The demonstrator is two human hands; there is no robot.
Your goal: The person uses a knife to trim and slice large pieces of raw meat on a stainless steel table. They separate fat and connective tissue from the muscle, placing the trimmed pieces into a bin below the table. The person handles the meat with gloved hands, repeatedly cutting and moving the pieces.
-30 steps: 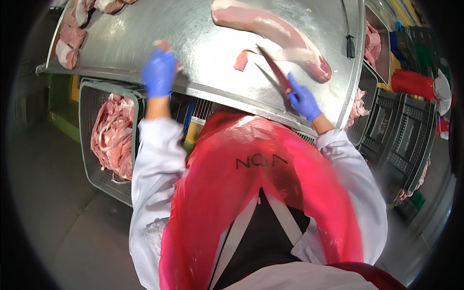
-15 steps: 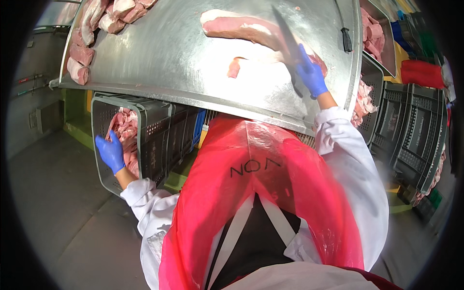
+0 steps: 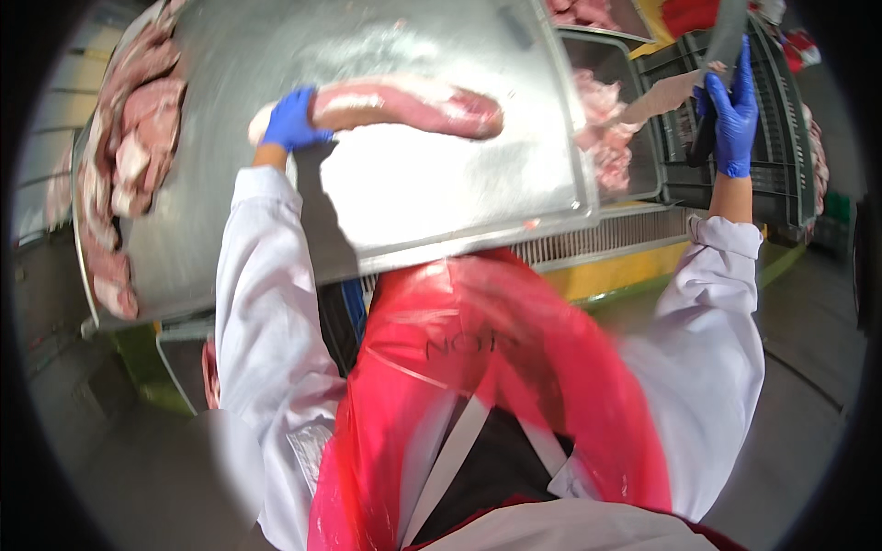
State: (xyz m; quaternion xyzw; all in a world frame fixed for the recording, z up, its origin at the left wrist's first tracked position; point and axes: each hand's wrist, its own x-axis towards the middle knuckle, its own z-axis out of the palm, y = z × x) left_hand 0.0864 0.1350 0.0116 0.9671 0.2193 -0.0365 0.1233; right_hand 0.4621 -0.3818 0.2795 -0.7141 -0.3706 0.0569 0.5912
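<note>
A long pork loin lies on the metal table, pink with a pale fatty edge. My left hand, in a blue glove, is closed round its left end. Off the table's right side, my right hand, also gloved in blue, grips a knife with its blade pointing up and away. A pale pink strip of trimmings stretches from beside that hand toward a grey crate of trimmings. Whether the fingers or the knife hold the strip, or it is loose in the air, I cannot tell.
Cut pork pieces line the left edge of the metal table. Right of the table stand the grey crate of pale trimmings and a tray of meat. Further right is a dark perforated crate.
My left hand has left the crate at lower left and taken hold of the loin. My right hand has swung with the knife from the table to the right-hand crates. The view has turned.
</note>
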